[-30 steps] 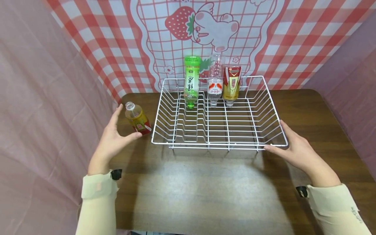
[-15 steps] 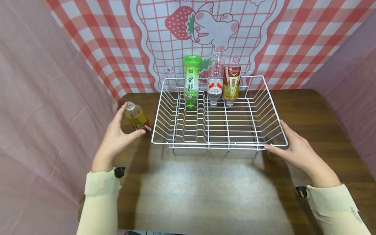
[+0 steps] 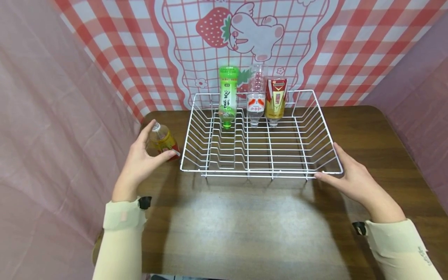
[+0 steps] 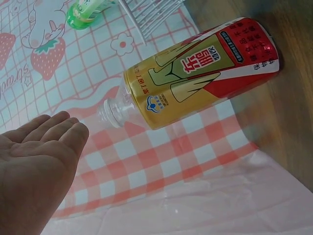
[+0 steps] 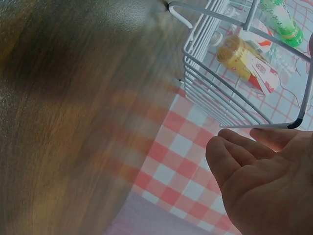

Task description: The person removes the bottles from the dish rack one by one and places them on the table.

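Observation:
In the head view, a drink bottle [image 3: 166,142] with a red and gold label stands upright on the table, left of the white wire dish rack [image 3: 227,171]. My left hand [image 3: 140,163] is beside it, thumb and fingers spread on either side. The left wrist view shows the bottle [image 4: 200,73] apart from the fairly straight fingers of the left hand [image 4: 41,166]; the thumb is out of that view. At the rack's front right corner, my right hand [image 3: 355,177] touches the rim with thumb and fingers. In the right wrist view the right hand's fingers [image 5: 220,156] look loosely extended.
Along the rack's back lean a green bottle [image 3: 228,93], a clear bottle [image 3: 256,103] and another red and gold bottle [image 3: 276,99], all neck down. A checked cloth [image 3: 133,46] hangs behind the wooden table [image 3: 245,225]. Pink curtain [image 3: 52,136] borders the left side.
My left hand has moved slightly right and up, bringing thumb and fingers closer around the bottle. The right hand, the rack and the bottles have stayed in place.

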A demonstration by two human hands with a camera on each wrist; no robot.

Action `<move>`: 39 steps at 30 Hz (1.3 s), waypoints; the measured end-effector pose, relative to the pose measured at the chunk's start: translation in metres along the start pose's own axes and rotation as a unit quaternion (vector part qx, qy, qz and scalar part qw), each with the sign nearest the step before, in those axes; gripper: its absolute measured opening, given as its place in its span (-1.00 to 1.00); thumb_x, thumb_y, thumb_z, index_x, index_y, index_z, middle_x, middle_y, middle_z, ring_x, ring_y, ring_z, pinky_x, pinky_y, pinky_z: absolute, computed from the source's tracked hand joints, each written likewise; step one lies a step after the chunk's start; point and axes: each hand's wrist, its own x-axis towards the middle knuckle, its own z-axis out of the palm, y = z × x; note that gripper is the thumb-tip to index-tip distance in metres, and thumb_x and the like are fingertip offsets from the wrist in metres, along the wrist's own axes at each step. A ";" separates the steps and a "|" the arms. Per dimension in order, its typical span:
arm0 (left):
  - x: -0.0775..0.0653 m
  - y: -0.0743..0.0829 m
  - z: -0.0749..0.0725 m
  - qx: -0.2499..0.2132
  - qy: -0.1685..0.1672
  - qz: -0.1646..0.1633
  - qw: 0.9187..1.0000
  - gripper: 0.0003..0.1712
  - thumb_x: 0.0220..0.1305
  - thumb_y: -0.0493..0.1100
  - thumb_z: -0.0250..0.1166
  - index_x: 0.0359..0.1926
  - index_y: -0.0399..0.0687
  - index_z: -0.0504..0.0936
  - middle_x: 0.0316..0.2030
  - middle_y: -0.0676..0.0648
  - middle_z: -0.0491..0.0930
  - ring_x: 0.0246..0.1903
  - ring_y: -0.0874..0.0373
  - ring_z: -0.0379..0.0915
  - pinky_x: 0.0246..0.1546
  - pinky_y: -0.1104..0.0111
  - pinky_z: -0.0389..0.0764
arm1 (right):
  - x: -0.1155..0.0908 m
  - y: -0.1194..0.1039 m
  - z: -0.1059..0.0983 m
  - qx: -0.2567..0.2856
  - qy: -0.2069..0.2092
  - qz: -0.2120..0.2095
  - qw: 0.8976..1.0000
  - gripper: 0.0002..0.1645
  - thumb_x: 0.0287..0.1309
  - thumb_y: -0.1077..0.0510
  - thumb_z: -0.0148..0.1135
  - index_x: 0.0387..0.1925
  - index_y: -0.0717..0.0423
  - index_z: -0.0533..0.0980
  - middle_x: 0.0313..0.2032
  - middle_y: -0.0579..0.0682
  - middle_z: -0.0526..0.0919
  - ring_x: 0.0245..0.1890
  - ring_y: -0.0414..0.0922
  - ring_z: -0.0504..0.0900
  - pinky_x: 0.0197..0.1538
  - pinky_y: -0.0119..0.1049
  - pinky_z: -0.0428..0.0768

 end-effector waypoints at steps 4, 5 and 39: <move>0.002 0.002 0.000 -0.003 0.002 -0.001 1.000 0.17 0.10 0.01 0.60 0.61 0.15 0.10 0.50 -0.13 0.17 0.47 -0.09 0.03 0.41 -0.11 0.13 | 0.001 0.000 0.000 -0.003 0.000 -0.003 1.000 0.39 0.03 -0.20 0.56 0.65 -0.05 -0.14 0.44 0.40 0.20 0.27 0.47 0.30 0.12 0.45 0.31; 0.003 0.002 0.001 -0.002 0.002 -0.002 1.000 0.17 0.10 0.01 0.61 0.61 0.14 0.10 0.50 -0.13 0.17 0.47 -0.09 0.04 0.41 -0.10 0.13 | 0.001 0.000 0.000 -0.003 0.000 -0.004 1.000 0.39 0.03 -0.20 0.56 0.65 -0.05 -0.13 0.44 0.40 0.20 0.27 0.47 0.30 0.12 0.45 0.31; 0.014 0.008 0.017 -0.030 -0.016 0.018 0.999 0.07 0.21 -0.07 0.54 0.60 0.00 0.11 0.53 -0.04 0.12 0.45 -0.16 0.08 0.34 -0.11 0.28 | 0.001 0.000 -0.001 0.001 -0.002 0.000 1.000 0.39 0.02 -0.20 0.57 0.65 -0.06 -0.12 0.45 0.38 0.19 0.29 0.46 0.28 0.14 0.45 0.30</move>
